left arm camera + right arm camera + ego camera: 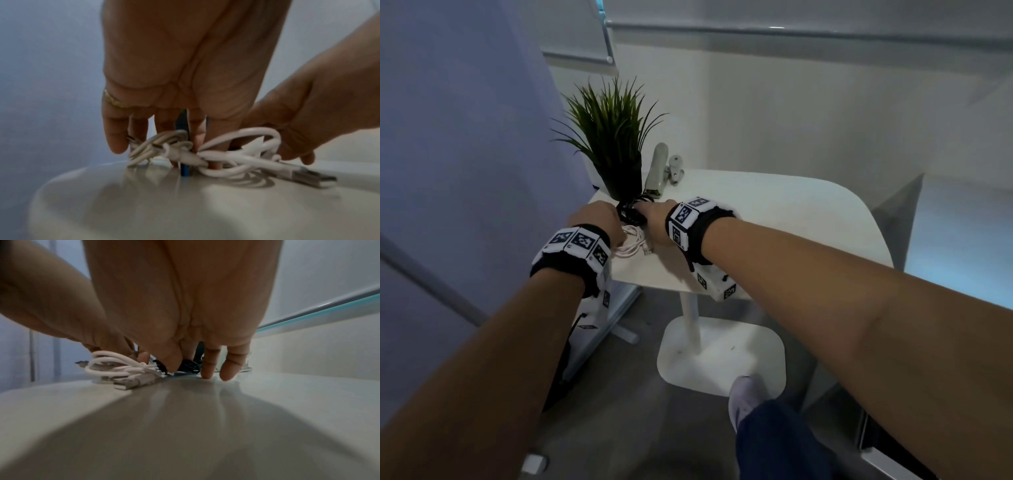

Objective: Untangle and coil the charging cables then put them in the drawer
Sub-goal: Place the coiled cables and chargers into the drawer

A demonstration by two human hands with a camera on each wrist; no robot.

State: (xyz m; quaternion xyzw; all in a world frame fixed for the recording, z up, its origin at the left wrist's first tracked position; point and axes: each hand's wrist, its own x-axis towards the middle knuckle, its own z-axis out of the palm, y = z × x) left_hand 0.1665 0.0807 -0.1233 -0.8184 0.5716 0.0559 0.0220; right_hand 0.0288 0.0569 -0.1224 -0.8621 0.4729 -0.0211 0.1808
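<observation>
Fingers of left hand [185, 78] extended, poking into white cable [236, 160] tangle; right hand [180, 308] fingers extended, whether holding black cable [631, 209] unclear; person best separates black from white first, teasing loops loose, not yanking plugs

No legible text, brand, number or sign found in any view. The only printed markings are black-and-white square coded patterns on the white blocks of the left wristband [578, 244] and the right wristband [686, 219], plus further such squares on the white units hanging beneath each wrist; these carry no readable characters. The white cable's USB plug [312, 177] shows no marking that can be made out.
</observation>
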